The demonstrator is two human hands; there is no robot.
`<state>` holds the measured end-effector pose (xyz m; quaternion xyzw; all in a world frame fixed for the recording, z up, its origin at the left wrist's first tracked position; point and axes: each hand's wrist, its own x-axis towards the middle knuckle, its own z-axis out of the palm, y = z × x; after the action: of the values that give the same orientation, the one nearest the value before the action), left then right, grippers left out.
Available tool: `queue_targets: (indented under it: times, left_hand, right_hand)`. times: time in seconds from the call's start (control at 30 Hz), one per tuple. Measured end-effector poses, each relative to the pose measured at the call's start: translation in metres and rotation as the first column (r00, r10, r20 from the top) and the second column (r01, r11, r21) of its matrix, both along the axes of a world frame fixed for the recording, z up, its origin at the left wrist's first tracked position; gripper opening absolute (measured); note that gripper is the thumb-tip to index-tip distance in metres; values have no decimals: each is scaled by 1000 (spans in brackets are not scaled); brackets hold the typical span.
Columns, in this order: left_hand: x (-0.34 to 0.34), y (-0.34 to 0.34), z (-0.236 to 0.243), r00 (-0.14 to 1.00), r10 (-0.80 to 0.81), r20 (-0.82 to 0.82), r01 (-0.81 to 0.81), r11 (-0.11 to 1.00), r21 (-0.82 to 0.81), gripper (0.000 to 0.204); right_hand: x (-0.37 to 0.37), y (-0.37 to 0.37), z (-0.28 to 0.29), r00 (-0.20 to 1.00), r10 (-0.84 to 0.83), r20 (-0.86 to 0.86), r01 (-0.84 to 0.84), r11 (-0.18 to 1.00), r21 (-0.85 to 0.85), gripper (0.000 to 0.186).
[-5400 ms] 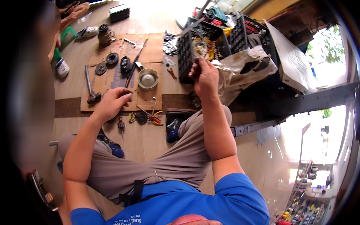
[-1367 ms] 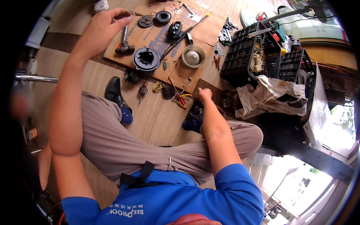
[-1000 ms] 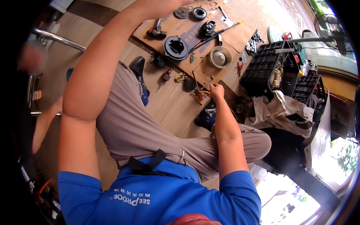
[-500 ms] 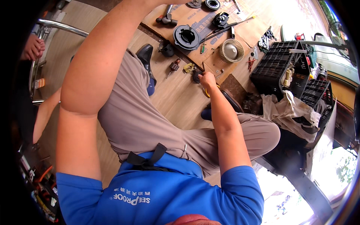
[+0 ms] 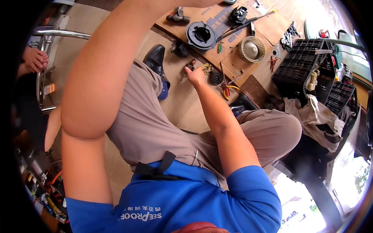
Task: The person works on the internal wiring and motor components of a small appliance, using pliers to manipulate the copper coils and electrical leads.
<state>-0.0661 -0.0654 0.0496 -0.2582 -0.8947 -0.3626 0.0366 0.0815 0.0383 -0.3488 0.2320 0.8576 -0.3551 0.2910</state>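
Observation:
My right hand reaches down to the floor, its fingers closed around a small motor armature with a thin shaft. Just right of that hand are a yellowish metal end piece and a round black cap. Pliers with red and yellow handles lie beyond the cap, near my right shoe. My left arm stretches up across the view; only part of my left hand shows at the top edge, its fingers out of sight.
Flattened cardboard carries a black round housing, a squirrel-cage fan wheel and a green-handled screwdriver. A black cup-shaped part sits by my left shoe. Black crates stand at right; another person's hands rest at far left.
My right hand has let go of the round black cap and moved left onto the armature. The whole view has shifted slightly; my left arm stays raised.

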Motion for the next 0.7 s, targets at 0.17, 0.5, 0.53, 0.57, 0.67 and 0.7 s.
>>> queue_targets:
  times: [0.17, 0.5, 0.53, 0.57, 0.67, 0.7]
  left_hand:
    - [15, 17, 21, 979, 74, 190, -63, 996, -64, 26]
    - [11, 9, 6, 976, 77, 203, -66, 996, -61, 24]
    - [13, 8, 5, 979, 101, 179, -85, 992, -95, 23]
    - [21, 14, 16, 958, 144, 247, -125, 988, -88, 23]
    - [22, 17, 13, 940, 150, 305, -133, 988, -76, 23]
    - [23, 13, 10, 944, 144, 296, -129, 989, -70, 23]
  right_hand:
    - [-13, -20, 8, 995, -97, 29, 96, 995, 39, 73]
    - [-16, 10, -25, 999, -35, 1, 35, 998, -53, 42]
    - [-15, 13, -25, 996, -93, 3, 93, 991, -93, 40]
    - [-16, 17, -19, 987, -158, 6, 158, 979, -130, 39]
    - [-30, 32, 7, 959, -268, -87, 236, 933, -270, 35]
    - [-37, 34, 30, 939, -304, -163, 230, 904, -359, 35]
